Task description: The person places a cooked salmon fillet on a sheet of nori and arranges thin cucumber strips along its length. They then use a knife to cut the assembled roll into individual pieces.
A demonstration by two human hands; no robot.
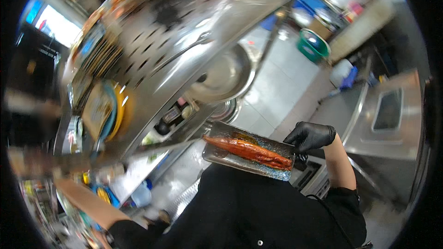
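My right hand, in a black glove, grips the right end of a dark rectangular plate. Across that plate lies a long, glossy reddish-brown glazed fillet, which looks like grilled eel. The plate is in front of my body and slightly tilted in view. Far to the left, my left arm reaches out, and my left hand is smeared by motion, its fingers unreadable. Near it runs a blurred long bar, thin and grey toward the plate; whether my left hand touches it I cannot tell.
A slotted steel counter stands ahead, with a long-handled utensil on it. Beyond its edge is a large metal bowl. Stacked plates stand at left. A green basket and steel equipment are to the right.
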